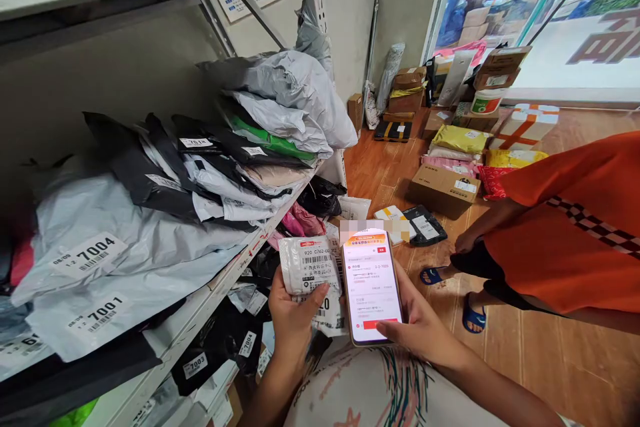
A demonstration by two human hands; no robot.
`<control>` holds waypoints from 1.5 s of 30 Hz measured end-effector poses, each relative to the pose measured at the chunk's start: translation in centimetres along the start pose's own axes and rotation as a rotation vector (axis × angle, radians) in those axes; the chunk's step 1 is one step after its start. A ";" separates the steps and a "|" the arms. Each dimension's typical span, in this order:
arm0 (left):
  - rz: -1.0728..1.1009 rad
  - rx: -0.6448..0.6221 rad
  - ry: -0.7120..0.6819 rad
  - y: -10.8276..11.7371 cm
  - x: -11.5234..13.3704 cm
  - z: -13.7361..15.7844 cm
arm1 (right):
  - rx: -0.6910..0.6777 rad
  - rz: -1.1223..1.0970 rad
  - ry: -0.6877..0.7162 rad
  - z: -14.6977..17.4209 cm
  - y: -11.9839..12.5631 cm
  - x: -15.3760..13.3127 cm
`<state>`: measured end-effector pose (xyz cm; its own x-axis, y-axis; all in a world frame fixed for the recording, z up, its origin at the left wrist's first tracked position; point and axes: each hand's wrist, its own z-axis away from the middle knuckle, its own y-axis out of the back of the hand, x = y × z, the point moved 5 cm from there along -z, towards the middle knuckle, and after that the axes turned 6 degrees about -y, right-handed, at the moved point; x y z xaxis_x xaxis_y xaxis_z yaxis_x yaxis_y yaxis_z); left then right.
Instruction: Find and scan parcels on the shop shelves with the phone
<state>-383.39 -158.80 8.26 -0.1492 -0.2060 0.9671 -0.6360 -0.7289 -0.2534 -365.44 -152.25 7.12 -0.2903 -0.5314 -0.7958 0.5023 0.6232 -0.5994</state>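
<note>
My left hand point(295, 313) is closed on a small white mailer bag point(307, 260), its thumb pressed over the printed label. Part of the label shows digits ending in 20. Beside it, my right hand point(417, 317) grips a smartphone point(371, 290), with the thumb over a red button low on the lit screen. The screen lists entries in text, and one reads 2-2-7020. Parcel and phone are held side by side in front of my body, close to the shelf edge.
To the left, a metal shelf point(200, 320) carries stacked grey bags point(125, 233) and black mailers point(150, 173) with number labels. More parcels lie on the level below. A person in an orange shirt point(570, 213) stands at right. Cardboard boxes point(443, 190) and packages cover the floor near the glass door.
</note>
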 end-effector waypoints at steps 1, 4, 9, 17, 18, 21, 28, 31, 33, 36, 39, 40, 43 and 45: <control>0.001 -0.003 -0.003 0.0 0.0 0.1 | -0.004 -0.002 -0.001 0.0 0.0 0.1; 0.001 -0.014 -0.012 0.1 0.1 0.2 | 0.002 -0.003 0.005 0.0 0.1 0.3; 0.002 -0.041 -0.026 0.2 0.0 0.1 | 0.011 0.020 0.030 0.0 0.4 0.4; 0.088 -0.008 0.010 0.2 0.0 0.3 | -0.020 -0.025 0.043 0.2 0.0 0.2; 0.112 -0.005 0.022 0.2 0.1 0.3 | -0.013 -0.038 0.041 0.2 0.0 0.2; 0.140 0.032 0.027 0.6 0.2 -0.1 | 0.045 -0.107 0.010 -0.1 0.2 0.5; 0.109 0.085 -0.008 1.6 0.1 -0.7 | 0.157 -0.334 -0.034 -0.6 0.2 0.8; 0.098 0.094 -0.005 1.7 -0.2 -0.5 | 0.180 -0.359 -0.025 -0.6 0.4 0.8; 0.100 0.116 0.004 1.7 -0.3 -0.3 | 0.193 -0.362 -0.040 -0.4 0.6 1.0; 0.123 0.186 0.011 1.8 -0.3 0.1 | 0.215 -0.361 -0.060 0.0 0.8 1.2; 0.159 0.227 0.009 1.8 -0.3 0.4 | 0.232 -0.376 -0.079 0.4 1.1 1.5; 0.168 0.224 0.012 1.7 -0.4 0.4 | 0.235 -0.381 -0.087 0.5 1.1 1.6; 0.171 0.208 0.019 1.7 -0.5 0.3 | 0.232 -0.388 -0.100 0.6 1.2 1.9; 0.161 0.202 0.016 1.8 -0.5 0.3 | 0.233 -0.391 -0.093 0.7 1.2 2.1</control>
<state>-384.27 -160.23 7.33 -0.2490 -0.3209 0.9138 -0.4393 -0.8035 -0.4019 -364.92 -153.01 4.76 -0.4254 -0.7568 -0.4962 0.5425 0.2256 -0.8092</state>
